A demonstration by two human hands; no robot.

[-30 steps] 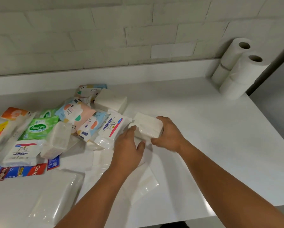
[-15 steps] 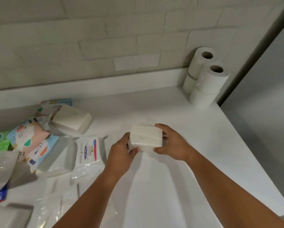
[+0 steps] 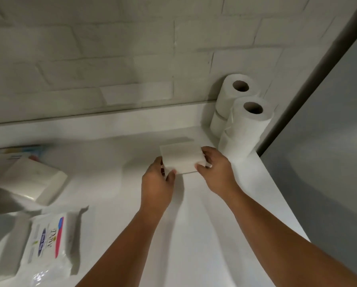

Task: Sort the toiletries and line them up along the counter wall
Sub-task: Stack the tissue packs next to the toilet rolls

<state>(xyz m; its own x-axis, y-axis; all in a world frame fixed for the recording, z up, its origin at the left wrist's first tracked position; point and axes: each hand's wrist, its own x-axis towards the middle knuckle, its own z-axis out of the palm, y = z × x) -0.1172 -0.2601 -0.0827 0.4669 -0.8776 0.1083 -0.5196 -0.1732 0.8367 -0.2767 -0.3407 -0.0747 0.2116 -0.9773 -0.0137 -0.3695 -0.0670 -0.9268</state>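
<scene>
Counter [image 3: 204, 235], back-right corner: pack [image 3: 181, 160] is gripped by left hand [image 3: 158, 183] and right hand [image 3: 217, 172] just beside stacked rolls [image 3: 243, 129], which could be toppled if nudged.

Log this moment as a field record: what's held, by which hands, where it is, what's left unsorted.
held item: white tissue pack
left hand: grips the pack's left end
right hand: grips its right end
position: close to the wall, just left of the toilet paper rolls; contact with the counter cannot be told
unsorted at left: Dove pack, second white pack
</scene>
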